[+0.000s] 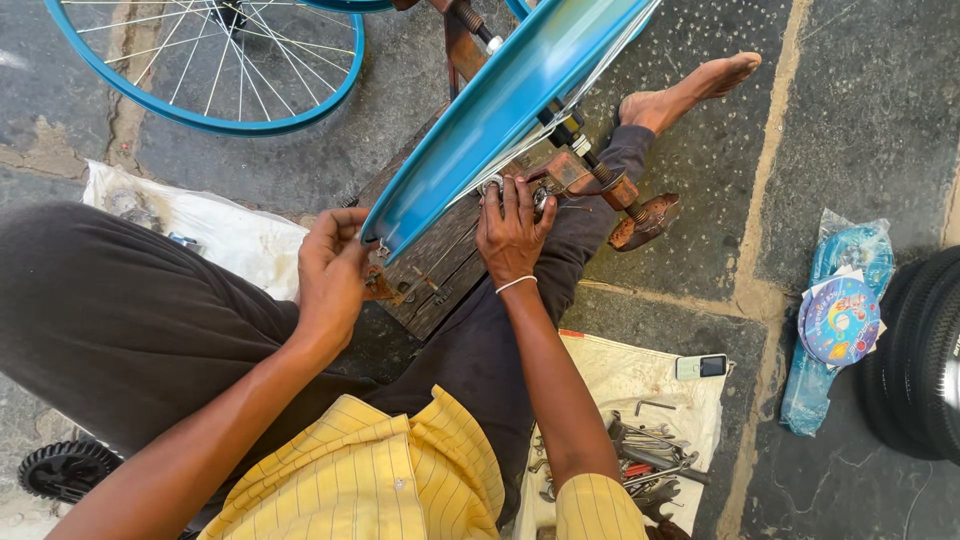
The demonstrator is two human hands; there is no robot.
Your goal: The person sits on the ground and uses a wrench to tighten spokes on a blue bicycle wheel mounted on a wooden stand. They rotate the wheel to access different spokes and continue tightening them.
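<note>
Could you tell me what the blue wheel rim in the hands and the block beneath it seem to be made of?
The blue wheel rim looks like painted or coated metal: its smooth surface is glossy and thin wire spokes run from it. The block beneath it looks like bare, weathered wood, with plank seams and grain showing. The left hand holds the rim's edge; the right hand is at the hub.

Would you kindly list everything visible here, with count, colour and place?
Blue metal wheel rim on the stand: one, blue, centre top, held at its lower edge.
Blue spoked wheel: one, blue, top left on the floor.
Rusty truing stand: one, brown, on a wooden block.
Pile of metal tools: several, grey, on the pale cloth at bottom right.
Small phone: one, white, on that cloth.
Plastic-wrapped package: one, blue, right.
Black tyres: a stack, right edge.
Small black wheel: one, bottom left.
Left hand: grip on the rim's edge.
Right hand: at the hub.
</note>
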